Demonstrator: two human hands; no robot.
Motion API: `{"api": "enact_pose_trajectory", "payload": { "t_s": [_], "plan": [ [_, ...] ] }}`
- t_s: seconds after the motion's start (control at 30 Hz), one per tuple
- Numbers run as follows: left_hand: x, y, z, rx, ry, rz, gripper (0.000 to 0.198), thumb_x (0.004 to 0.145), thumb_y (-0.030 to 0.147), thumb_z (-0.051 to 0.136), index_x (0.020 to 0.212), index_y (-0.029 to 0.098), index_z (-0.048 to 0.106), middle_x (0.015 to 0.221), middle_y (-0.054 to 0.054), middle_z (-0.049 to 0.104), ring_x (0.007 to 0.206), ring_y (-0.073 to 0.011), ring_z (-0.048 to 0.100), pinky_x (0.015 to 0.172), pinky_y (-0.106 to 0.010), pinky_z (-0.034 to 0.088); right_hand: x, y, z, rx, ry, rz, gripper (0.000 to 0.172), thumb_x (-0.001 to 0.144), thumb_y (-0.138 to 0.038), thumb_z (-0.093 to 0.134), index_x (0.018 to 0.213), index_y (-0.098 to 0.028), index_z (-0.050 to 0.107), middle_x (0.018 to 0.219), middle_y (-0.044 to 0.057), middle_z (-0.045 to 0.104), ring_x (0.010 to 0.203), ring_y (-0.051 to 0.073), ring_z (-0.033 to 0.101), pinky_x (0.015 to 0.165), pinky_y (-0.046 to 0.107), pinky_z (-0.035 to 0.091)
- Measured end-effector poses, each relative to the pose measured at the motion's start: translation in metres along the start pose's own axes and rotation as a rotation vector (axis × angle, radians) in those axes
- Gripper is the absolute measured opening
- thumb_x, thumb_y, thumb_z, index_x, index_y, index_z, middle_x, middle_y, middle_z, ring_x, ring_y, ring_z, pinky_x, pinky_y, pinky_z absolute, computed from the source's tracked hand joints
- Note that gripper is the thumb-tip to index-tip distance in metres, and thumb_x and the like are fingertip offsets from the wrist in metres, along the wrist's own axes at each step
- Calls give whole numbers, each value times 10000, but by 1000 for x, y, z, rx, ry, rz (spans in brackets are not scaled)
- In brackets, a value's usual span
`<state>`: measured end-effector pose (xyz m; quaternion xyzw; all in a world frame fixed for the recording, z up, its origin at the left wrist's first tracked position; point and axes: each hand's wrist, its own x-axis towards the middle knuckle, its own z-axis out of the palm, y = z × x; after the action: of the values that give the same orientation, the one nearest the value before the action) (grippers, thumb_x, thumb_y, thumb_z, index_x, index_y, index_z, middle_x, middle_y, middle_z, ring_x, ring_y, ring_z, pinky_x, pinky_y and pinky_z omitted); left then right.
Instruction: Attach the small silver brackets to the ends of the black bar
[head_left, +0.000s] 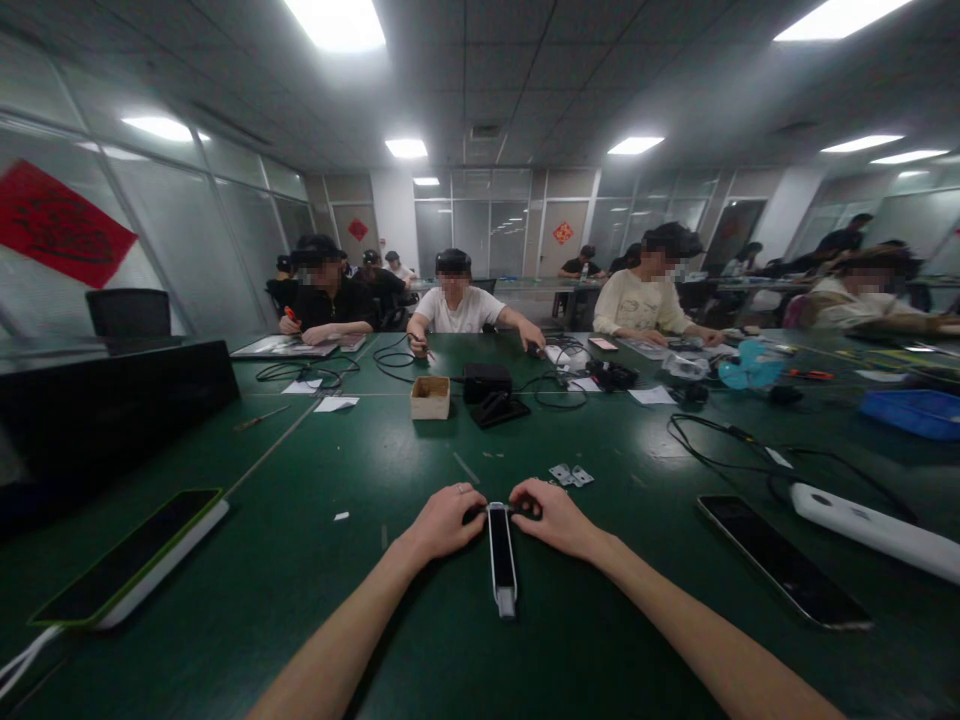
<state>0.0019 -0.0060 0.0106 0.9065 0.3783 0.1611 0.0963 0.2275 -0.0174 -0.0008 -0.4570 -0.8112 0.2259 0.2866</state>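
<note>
A slim white pen-shaped device [503, 555] with a long dark screen lies on the green table, pointing toward me, a pale block at its near end. My left hand [448, 522] is closed at the left of its far end, the fingertips beside the casing. On the other side, my right hand [555, 515] is closed too, its fingers curled by the same end. Something small and dark shows at the fingertips of both hands, too small to name. Just beyond my right hand lie small grey-white pieces [571, 475].
A phone [784, 560] and a white power strip [877, 530] lie right; a green-edged phone on a white block [131, 555] lies left. Farther off stand a small cardboard box [430, 398], a black box [486, 381] and a blue tray [911, 412]. Several people sit across the table.
</note>
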Motion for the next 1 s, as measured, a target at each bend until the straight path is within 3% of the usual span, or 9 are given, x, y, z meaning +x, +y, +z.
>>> {"api": "enact_pose_trajectory", "payload": {
  "t_s": [1.0],
  "plan": [
    [-1,2,-4,-10,-8,-23,160,862,237,497,950,179,618,878,-36,599,815,-162,557,717,-251,437,1,-1,4,-15,-12,-1,137,815,-264,572,909,-176,617,872,26,617,748,142,557,657,271,461]
  ]
}}
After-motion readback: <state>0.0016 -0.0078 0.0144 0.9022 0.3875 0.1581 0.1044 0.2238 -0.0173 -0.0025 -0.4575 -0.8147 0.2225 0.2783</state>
